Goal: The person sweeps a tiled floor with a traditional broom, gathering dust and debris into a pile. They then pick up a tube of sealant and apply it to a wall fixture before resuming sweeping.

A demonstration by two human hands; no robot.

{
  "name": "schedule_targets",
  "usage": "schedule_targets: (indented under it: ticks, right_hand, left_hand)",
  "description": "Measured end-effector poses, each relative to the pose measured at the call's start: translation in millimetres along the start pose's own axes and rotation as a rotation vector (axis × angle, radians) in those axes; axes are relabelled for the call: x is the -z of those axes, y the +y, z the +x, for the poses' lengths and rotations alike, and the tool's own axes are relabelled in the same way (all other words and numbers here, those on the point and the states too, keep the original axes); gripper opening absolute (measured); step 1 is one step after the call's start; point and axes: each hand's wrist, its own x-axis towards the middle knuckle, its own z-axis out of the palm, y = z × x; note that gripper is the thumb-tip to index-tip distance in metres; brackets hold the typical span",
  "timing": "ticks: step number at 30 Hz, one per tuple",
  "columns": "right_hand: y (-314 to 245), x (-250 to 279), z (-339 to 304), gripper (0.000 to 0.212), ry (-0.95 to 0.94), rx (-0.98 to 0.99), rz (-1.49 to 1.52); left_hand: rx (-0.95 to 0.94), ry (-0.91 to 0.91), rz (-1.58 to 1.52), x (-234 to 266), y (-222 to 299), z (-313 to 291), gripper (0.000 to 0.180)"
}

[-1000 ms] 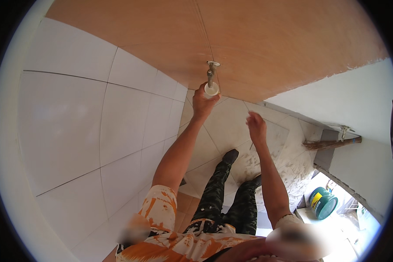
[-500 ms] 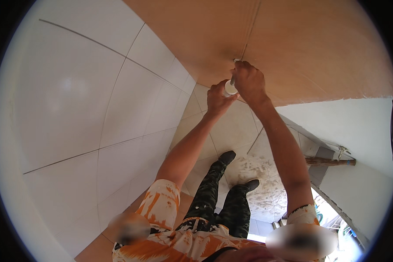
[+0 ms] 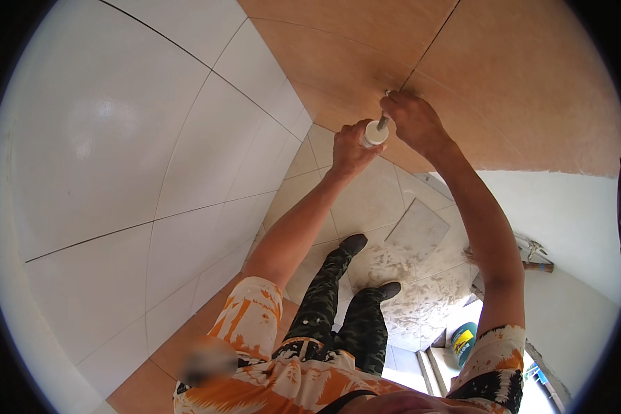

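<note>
My left hand (image 3: 350, 150) is closed around a small white round container (image 3: 376, 135), held out close to the brown tiled wall (image 3: 524, 76). Its pale round top faces up toward me. Just right of and above it, my right hand (image 3: 419, 123) has its fingers closed on a slim grey tool (image 3: 383, 123), whose lower end meets the container's top. A small pale tip (image 3: 387, 92) shows beyond the right fingers, near a dark joint (image 3: 432, 47) between two brown tiles. My fingers hide the tool's middle, so its exact kind is unclear.
White wall tiles (image 3: 103, 159) rise on the left, meeting the brown wall in a corner. Below lie pale floor tiles with dirt smudges (image 3: 421, 297) and a loose square tile (image 3: 419, 229). A dark green bucket (image 3: 464, 341) and a broom-like handle (image 3: 538, 267) are at the right.
Both hands have shifted slightly right in the picture. My right hand has moved away from the container, exposing more of the grey tool. The view has turned, showing the bucket and loose tile.
</note>
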Motion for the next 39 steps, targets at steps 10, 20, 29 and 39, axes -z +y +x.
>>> schedule_targets:
  ticks: [10, 20, 29, 39]
  right_hand:
    - [-1, -4, -9, 0.013, 0.088, -0.01, 0.003]
    - [-3, -3, -10, 0.011, 0.099, -0.057, 0.025]
    - [0, -9, -10, 0.009, 0.088, -0.115, 0.094]
    - [3, -6, -8, 0.012, 0.122, -0.031, 0.011]
  left_hand:
    - [0.043, -0.035, 0.01, 0, -2, 1, 0.057]
    - [0.02, -0.015, 0.033, -5, -1, -2, 0.058]
    - [-0.003, 0.033, 0.012, -14, -17, -5, 0.057]
    - [0.06, -0.008, -0.014, -12, -11, -5, 0.056]
